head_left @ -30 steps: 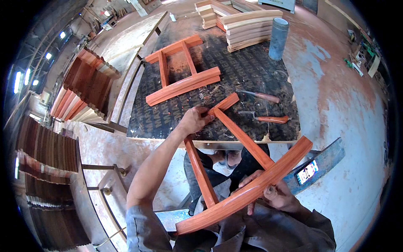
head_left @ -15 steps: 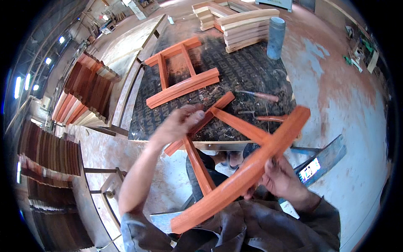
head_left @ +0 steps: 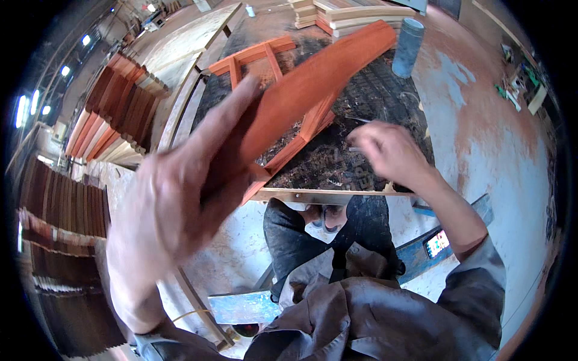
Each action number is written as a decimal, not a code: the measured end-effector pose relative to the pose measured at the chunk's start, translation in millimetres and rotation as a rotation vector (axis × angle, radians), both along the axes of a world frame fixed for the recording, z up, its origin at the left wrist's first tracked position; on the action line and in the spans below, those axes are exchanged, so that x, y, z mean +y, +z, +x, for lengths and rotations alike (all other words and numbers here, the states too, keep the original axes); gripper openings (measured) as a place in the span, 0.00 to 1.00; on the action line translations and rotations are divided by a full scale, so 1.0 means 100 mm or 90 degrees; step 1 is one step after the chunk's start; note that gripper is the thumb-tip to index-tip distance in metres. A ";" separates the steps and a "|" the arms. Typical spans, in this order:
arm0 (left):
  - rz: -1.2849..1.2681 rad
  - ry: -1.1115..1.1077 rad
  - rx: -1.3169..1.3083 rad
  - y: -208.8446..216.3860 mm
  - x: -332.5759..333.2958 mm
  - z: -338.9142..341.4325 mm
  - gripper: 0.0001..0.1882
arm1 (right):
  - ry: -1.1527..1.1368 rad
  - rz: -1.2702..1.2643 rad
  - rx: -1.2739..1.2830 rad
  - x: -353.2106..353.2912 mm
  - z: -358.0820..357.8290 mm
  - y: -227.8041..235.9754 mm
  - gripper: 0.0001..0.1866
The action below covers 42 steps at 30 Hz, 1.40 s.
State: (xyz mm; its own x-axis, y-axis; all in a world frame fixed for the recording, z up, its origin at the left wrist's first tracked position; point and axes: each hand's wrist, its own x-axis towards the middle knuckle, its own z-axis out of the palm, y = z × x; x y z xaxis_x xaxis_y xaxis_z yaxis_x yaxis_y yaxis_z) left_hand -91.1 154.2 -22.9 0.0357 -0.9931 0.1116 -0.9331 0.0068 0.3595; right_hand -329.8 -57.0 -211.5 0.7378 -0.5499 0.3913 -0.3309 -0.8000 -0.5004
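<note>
Bench (head_left: 319, 174): dark flat top with crumbs of wood, and a pale wood near edge.
Red wood frame (head_left: 301, 90): up over the bench, tilted; its wide bar is curved and looks smooth. The far tip looks near the blue tube, so turn it slowly.
Far frame (head_left: 256, 53): red wood too, straight bars, lying on the bench, far left.
Blue tube (head_left: 408, 48): round, standing, far right.
Left hand (head_left: 165, 195): fingers grasping the curved bar; a snug hold should stop tipping.
Right hand (head_left: 391, 153): bent fingers over the bench's right; too blurry to tell if they grasp anything.
</note>
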 end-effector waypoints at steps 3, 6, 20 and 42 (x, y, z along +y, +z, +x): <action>-0.059 -0.070 -0.035 0.08 -0.11 0.28 0.41 | -0.167 -0.205 0.033 -0.60 -0.30 -0.71 0.17; -0.028 -0.097 0.042 0.08 -0.27 0.53 0.40 | -0.241 -0.162 0.218 -0.82 -0.58 -1.15 0.17; -0.100 -0.043 -0.011 0.05 -0.40 0.73 0.36 | -0.139 0.190 -0.032 0.65 -0.02 -0.75 0.17; -0.037 0.031 0.163 0.09 -0.36 0.73 0.34 | -0.151 0.250 -0.163 1.17 0.84 -0.94 0.29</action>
State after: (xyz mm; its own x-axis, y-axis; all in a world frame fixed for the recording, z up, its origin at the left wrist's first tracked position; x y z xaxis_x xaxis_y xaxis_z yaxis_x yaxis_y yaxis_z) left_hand -18.0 117.8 -14.1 0.1179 -0.9817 0.1498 -0.8113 -0.0082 0.5846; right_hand -245.9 60.5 -305.4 0.4830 -0.8320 0.2730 -0.3079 -0.4532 -0.8365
